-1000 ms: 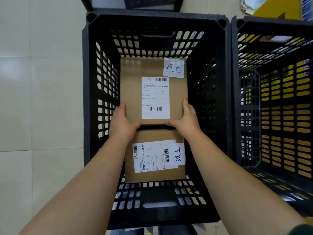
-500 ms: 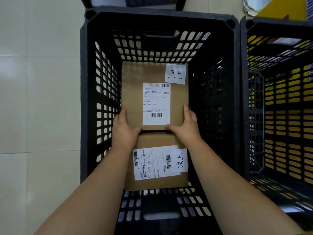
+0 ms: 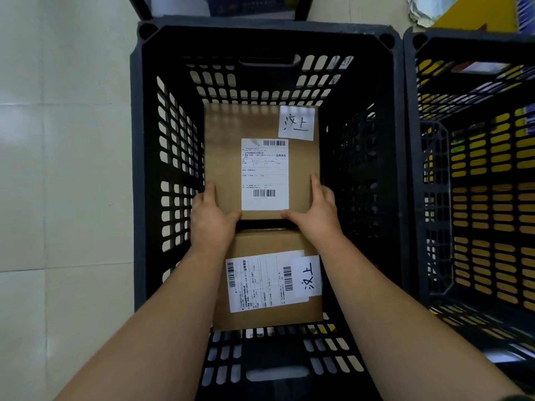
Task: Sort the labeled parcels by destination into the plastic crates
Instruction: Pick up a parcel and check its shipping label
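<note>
Deep in the black crate, the left grip is clamped on the left edge of the far parcel and the right grip on its right edge, thumbs hooked over its near edge. It lies flat, label up, close to the crate's far wall. The near parcel lies just behind it, under the wrists, with a narrow gap between them. A second crate stands just beside, on the tiled floor.
</note>
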